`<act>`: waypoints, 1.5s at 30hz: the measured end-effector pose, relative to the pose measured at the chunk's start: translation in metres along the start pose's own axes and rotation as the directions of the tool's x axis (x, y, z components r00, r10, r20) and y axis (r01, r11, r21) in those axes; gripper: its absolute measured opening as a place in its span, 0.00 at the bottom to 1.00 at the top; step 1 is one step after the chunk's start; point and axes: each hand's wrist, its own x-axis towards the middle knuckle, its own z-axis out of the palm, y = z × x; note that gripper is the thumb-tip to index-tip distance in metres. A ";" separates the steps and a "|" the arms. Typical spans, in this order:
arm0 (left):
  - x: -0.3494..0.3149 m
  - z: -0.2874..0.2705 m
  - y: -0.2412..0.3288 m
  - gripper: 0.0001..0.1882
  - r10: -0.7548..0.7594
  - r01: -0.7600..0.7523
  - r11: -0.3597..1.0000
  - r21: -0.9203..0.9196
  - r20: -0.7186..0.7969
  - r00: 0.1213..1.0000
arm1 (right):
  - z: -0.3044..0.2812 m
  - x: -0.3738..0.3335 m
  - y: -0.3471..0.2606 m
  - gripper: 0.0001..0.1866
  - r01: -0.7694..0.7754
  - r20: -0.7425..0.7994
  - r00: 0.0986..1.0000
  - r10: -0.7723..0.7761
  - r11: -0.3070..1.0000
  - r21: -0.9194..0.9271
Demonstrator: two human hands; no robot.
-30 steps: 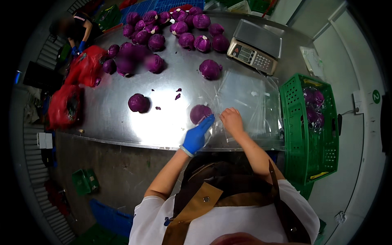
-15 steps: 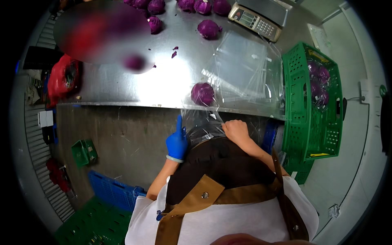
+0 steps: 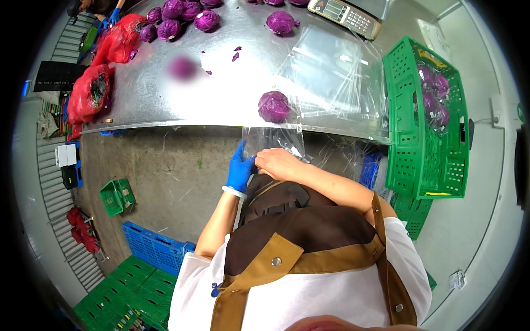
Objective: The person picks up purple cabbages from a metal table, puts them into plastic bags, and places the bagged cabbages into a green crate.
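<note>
A purple cabbage [image 3: 274, 107] rests at the front edge of the steel table. Clear film shows beside it, and a clear plastic bag [image 3: 274, 141] hangs from there over the edge toward me; I cannot tell whether the cabbage is inside. My left hand [image 3: 239, 172], in a blue glove, grips the bag's near left side. Bare and curled, my right hand [image 3: 277, 164] holds the film right against the left fingers, in front of my dark apron. A stack of flat clear bags [image 3: 326, 77] lies on the table to the right of the cabbage.
Several loose cabbages [image 3: 207, 20] and red net sacks [image 3: 88, 94] occupy the far left of the steel table [image 3: 149, 105]. A scale [image 3: 345, 17] stands at the far right. The green crate [image 3: 403, 116] on the right holds bagged cabbages. A small green basket [image 3: 117, 197] sits on the floor.
My right hand has moved left along the bag's near end to meet the left hand. The left index finger, stretched out before, is now less extended. The view has shifted slightly.
</note>
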 end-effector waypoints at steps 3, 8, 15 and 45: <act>0.002 -0.002 -0.015 0.41 0.201 -0.174 0.951 0.255 -0.083 0.976 | -0.028 -0.006 -0.006 0.10 0.095 0.145 0.983 -0.111 0.989 0.110; -0.014 -0.020 -0.004 0.39 0.376 -0.336 0.512 0.790 0.145 0.915 | -0.042 -0.162 0.029 0.02 -0.119 0.261 0.945 0.197 0.951 -0.287; -0.006 -0.088 -0.026 0.39 0.599 -0.503 0.484 0.716 0.148 0.787 | -0.064 -0.243 0.029 0.20 -0.369 0.661 0.358 0.660 0.750 -0.549; 0.165 -0.034 0.020 0.19 -0.084 0.110 0.989 0.102 -0.227 0.970 | -0.070 0.071 0.111 0.40 -0.260 -0.023 0.962 0.273 0.885 -0.387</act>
